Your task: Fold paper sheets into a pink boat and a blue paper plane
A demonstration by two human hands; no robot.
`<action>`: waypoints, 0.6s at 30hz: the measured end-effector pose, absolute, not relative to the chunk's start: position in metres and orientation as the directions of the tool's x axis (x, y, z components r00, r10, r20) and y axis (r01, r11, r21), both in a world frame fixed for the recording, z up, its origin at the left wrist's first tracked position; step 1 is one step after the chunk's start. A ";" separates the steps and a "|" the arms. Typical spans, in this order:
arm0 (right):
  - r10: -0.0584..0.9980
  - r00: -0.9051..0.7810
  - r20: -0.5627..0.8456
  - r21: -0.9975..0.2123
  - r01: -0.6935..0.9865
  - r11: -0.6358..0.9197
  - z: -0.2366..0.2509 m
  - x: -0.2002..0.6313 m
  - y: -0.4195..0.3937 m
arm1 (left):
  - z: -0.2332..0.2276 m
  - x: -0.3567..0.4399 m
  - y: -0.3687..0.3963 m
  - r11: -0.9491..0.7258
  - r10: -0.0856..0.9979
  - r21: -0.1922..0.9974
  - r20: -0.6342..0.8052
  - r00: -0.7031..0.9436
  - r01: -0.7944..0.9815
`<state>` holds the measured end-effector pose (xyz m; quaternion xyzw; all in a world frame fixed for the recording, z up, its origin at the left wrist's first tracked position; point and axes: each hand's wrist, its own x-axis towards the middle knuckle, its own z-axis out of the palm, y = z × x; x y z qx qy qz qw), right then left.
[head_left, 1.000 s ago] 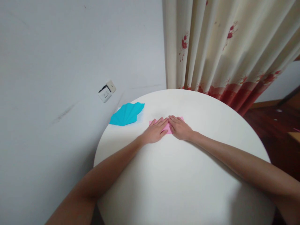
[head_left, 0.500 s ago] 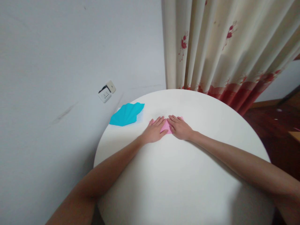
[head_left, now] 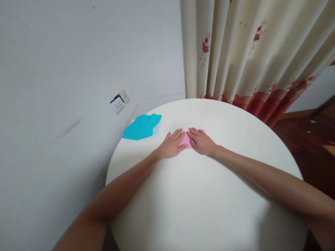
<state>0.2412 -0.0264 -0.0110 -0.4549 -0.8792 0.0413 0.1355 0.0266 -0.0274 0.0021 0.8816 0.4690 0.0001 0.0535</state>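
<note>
the light is soft and even, dim rather than bright, with a cool grey cast on the wall point(head_left: 65, 69). my white table point(head_left: 199, 209) is the brightest thing, palest near its middle and greyer toward six o'clock. my forearms throw faint, blurred shadows on it, no hard edges, no glare. the floor point(head_left: 309, 139) at three o'clock sinks into dark. the wide lens bends things: the curtain point(head_left: 248, 52) at one o'clock fans outward, and my arms swell at the lower corners. detail is slightly soft throughout, softest at the edges.

Pink paper point(head_left: 185, 140) matt; white table point(head_left: 209, 195) smooth; curtain point(head_left: 248, 52) cloth.
</note>
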 end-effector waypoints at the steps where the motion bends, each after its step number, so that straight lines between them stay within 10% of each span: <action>1: 0.812 -0.549 0.200 -0.197 0.789 0.582 -0.011 0.241 -0.027 | 0.002 0.026 -0.027 -0.557 0.825 0.102 -0.043 0.563 0.824; 18: 0.860 -0.482 0.170 -0.205 0.836 0.509 -0.010 0.241 -0.027 | 0.002 0.030 -0.026 -0.621 0.780 0.143 0.016 0.625 0.771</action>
